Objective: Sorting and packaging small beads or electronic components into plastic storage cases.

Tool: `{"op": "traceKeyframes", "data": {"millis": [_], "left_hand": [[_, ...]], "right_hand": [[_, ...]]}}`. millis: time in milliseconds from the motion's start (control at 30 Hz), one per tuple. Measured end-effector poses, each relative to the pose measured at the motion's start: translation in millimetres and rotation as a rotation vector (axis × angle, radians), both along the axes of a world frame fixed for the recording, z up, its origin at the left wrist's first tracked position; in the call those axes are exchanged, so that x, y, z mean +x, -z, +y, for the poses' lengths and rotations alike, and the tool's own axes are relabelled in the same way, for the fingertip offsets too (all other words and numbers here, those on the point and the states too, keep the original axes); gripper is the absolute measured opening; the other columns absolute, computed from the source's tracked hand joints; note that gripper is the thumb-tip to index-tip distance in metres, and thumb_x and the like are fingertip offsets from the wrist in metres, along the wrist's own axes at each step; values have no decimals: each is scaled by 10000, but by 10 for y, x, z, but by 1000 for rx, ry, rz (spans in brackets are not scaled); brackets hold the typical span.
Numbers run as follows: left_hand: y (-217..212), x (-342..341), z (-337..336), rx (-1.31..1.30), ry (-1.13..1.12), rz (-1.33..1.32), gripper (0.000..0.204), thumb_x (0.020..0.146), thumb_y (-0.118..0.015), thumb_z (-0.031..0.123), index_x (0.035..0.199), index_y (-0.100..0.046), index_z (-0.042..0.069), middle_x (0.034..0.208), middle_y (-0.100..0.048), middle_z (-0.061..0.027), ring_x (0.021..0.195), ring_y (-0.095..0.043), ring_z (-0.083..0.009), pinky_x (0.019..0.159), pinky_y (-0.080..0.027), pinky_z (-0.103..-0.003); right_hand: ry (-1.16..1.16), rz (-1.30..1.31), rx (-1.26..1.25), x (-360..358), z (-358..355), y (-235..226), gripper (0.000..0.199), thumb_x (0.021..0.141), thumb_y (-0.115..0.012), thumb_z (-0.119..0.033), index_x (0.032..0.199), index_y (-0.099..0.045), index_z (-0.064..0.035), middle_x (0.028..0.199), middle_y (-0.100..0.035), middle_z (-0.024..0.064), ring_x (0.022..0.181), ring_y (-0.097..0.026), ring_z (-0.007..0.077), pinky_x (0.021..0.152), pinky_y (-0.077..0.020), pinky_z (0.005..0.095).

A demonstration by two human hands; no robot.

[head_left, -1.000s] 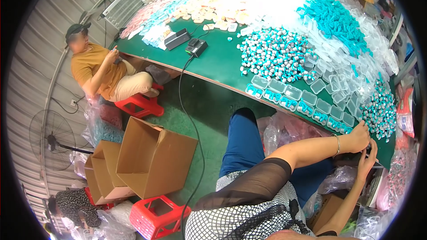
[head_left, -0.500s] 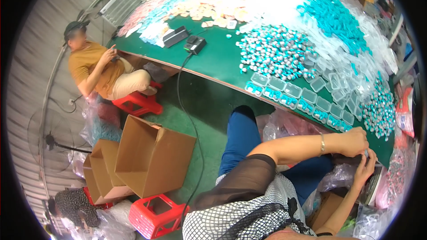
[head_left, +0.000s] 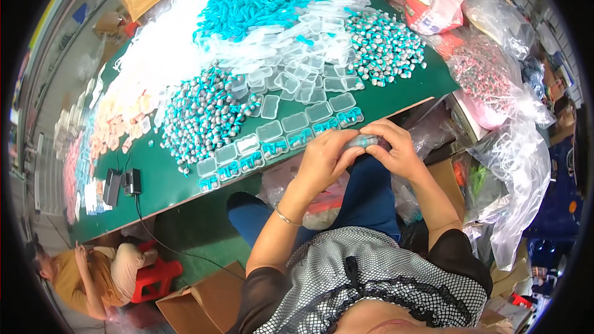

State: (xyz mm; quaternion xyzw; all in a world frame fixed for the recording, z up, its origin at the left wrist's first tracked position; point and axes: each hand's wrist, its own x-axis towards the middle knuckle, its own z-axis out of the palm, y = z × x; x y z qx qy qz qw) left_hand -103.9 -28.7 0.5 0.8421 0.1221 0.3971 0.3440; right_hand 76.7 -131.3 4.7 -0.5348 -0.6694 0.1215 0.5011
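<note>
My left hand (head_left: 325, 158) and right hand (head_left: 396, 148) pinch one small clear case (head_left: 365, 141) between them, just off the worktop's (head_left: 396, 96) near edge, beside the row of filled cases (head_left: 281, 145) lining it.

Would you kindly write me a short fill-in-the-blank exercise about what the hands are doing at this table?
1. The left hand and the right hand together hold a small clear ____.
2. The table is covered in ____ cloth.
3. A thin bracelet sits on the ____ wrist.
4. The row of filled cases lies along the table's ____ edge.

Missing words: case; green; left; near
</note>
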Motion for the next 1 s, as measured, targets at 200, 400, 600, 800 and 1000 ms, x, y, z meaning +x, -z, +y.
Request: {"op": "traceKeyframes", "data": {"millis": [200,400,600,800,1000], "left_hand": [[-93,-14,-122,66,-8,-44,269,821,-747,155,1040,-662,22,853,-677,-135,725,-631,-298,648,-498,-366],[0,-10,-143,-21,-15,-79,198,828,-729,120,984,-690,5,739,-649,-102,616,-586,-213,577,-459,-305],[-39,-116,-179,-269,38,99,217,840,-739,159,983,-681,6,843,-693,-120,678,-641,-226,617,-497,-314],[-88,-198,-232,-231,-9,138,189,858,-717,166,966,-680,15,815,-667,-128,683,-638,-256,617,-495,-330],[-45,-220,-283,-104,39,72,138,867,-678,132,910,-661,2,740,-619,-118,641,-597,-245,591,-468,-315]], "right_hand": [[17,3,42,-71,-103,-52,256,847,-719,-114,1073,-645,-20,972,-657,119,823,-655,250,675,-533,319],[-33,62,80,-118,-52,112,212,858,-711,-153,1016,-629,-38,928,-638,115,819,-642,282,691,-502,360],[-71,72,53,-111,-135,137,226,848,-716,-138,1033,-626,-44,903,-622,96,782,-633,254,619,-497,330],[-102,73,83,-188,-144,106,204,843,-710,-111,1020,-630,-46,896,-616,95,757,-624,237,585,-495,315],[-132,85,37,-198,-181,59,173,834,-712,-97,986,-656,-37,889,-635,88,736,-619,210,588,-490,302]]}}
